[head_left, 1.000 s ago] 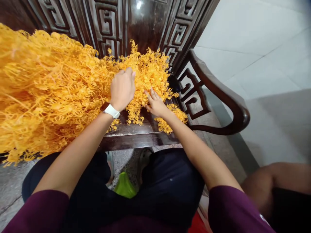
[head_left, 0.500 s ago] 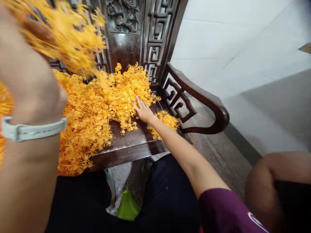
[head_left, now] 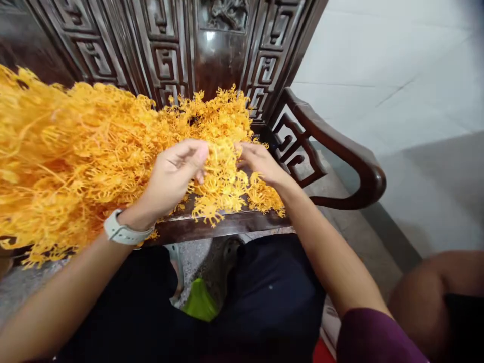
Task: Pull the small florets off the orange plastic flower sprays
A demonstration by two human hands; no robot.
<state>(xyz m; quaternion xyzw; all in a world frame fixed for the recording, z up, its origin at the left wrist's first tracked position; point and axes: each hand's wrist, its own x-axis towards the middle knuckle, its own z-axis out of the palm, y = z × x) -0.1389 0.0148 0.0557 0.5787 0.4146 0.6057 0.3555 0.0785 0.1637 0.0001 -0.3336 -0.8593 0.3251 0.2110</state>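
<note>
A big heap of orange plastic sprigs (head_left: 75, 156) covers the seat of a dark carved wooden chair (head_left: 227, 224). My left hand (head_left: 176, 176), with a white watch on its wrist, pinches one branching orange sprig (head_left: 221, 184) from the left. On the sprig's right side my right hand (head_left: 259, 161) has its fingers closed on it. Both hands hold it just above the seat's front edge, at the right end of the heap.
The chair's carved backrest (head_left: 212, 50) stands behind the heap and its curved armrest (head_left: 336, 151) is to the right. My dark-trousered legs and a green shoe (head_left: 198, 302) are below. Another person's knee (head_left: 427, 297) shows at the lower right. Pale floor tiles lie to the right.
My left hand, which was raised near the camera with a bunch of sprigs, has come down to the heap. My right hand lifted off the seat, and both now grip one sprig.
</note>
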